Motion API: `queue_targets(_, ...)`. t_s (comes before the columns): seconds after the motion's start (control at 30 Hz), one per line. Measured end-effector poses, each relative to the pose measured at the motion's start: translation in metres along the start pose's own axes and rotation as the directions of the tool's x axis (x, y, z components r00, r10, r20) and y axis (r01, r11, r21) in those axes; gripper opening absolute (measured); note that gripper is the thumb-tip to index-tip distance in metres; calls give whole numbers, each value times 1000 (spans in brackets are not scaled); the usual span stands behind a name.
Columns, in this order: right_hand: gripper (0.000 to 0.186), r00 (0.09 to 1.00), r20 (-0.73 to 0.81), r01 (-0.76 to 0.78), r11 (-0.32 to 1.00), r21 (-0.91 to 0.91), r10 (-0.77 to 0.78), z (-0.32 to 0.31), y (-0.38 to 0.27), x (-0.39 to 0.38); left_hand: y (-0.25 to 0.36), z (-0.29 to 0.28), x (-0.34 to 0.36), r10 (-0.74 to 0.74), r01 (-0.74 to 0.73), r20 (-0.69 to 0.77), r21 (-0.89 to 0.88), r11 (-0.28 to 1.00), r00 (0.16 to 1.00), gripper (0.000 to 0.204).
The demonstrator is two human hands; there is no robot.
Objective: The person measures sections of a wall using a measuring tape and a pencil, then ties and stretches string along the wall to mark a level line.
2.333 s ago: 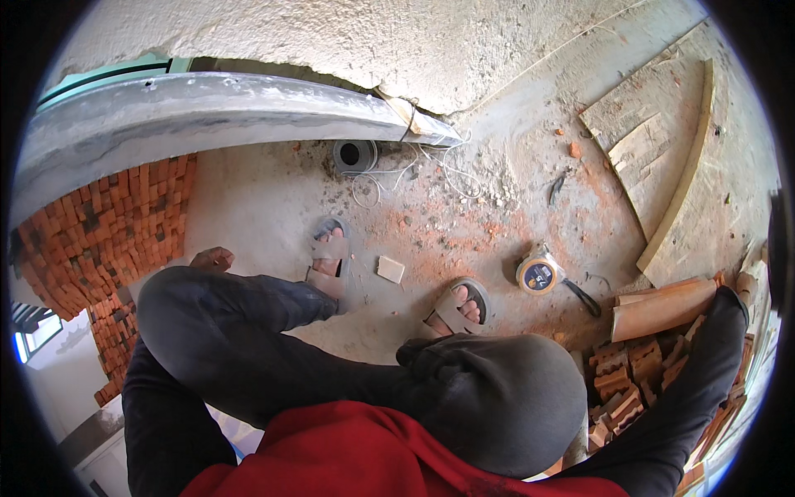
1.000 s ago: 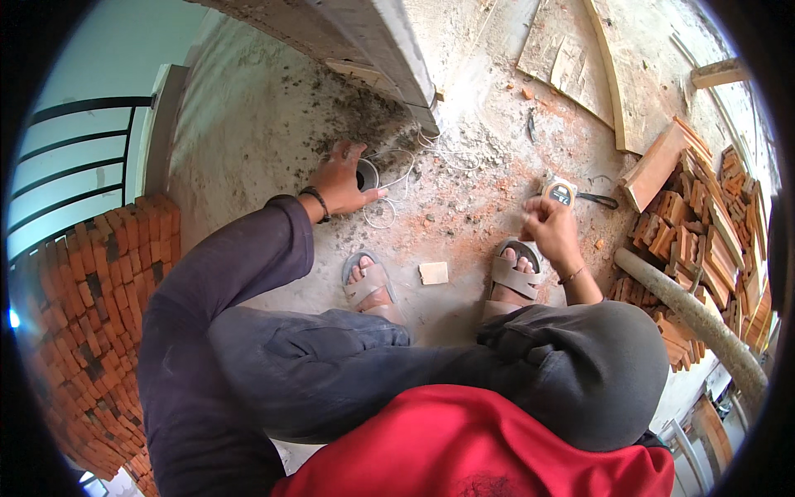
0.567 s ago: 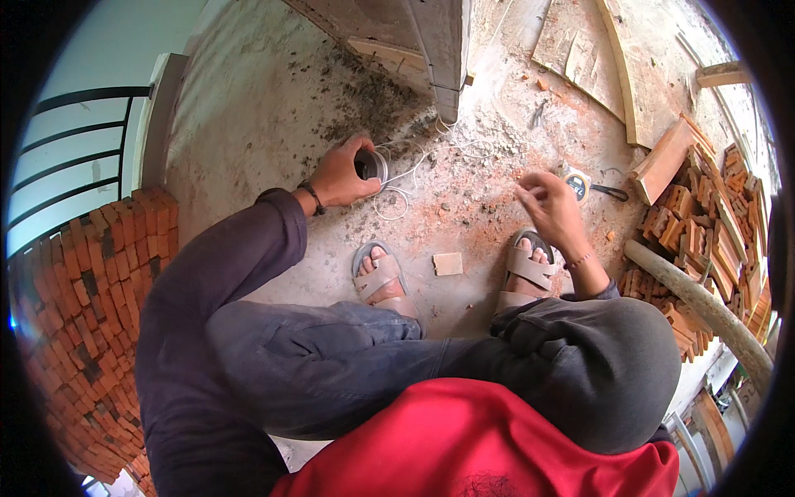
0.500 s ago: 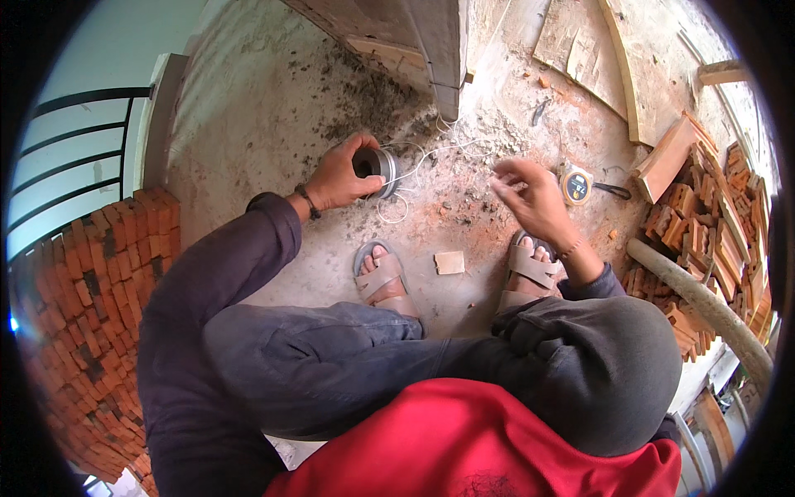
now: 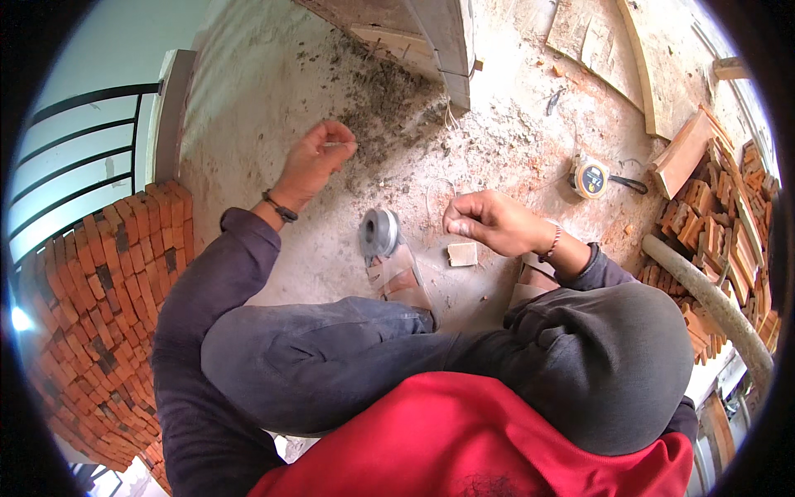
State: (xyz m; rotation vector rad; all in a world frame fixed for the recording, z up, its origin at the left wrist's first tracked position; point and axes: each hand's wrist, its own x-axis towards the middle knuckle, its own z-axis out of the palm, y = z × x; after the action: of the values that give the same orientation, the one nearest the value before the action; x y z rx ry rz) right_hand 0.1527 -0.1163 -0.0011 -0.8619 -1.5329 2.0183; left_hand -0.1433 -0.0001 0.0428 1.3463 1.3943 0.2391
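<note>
My left hand (image 5: 316, 161) is raised over the floor at the left, its fingertips and thumb brought together. Whatever is between them is too fine to make out. My right hand (image 5: 497, 224) is closed in a pinch in front of my right foot; its grip is hidden, though a thin pale string (image 5: 429, 197) curves close to its fingertips. A grey spool (image 5: 379, 234) is at the tip of my left sandal (image 5: 396, 277), apart from both hands. Just below my right fingers lies a small pale block (image 5: 462, 254).
A tape measure (image 5: 590, 179) with a black strap rests right of my hand. Bricks are stacked at left (image 5: 108, 298) and right (image 5: 712, 240), with a pole (image 5: 704, 286) across the right pile. A pillar (image 5: 451, 58) stands ahead; boards (image 5: 609, 54) lie beyond.
My left hand has let go of the spool and moved up and left; the spool now sits nearer my left foot. My right hand has come left and down, its fingers closing.
</note>
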Motion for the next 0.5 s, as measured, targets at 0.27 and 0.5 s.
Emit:
queue_targets(0.27, 17, 965, 164, 187, 974, 126, -206, -38, -100, -41, -1, 57, -11, 359, -541, 498, 290, 789, 790, 55)
queue_targets(0.5, 16, 758, -185, 588, 778, -219, -625, -73, -147, -93, -25, 121, -33, 313, -787, 763, 388, 480, 566, 75)
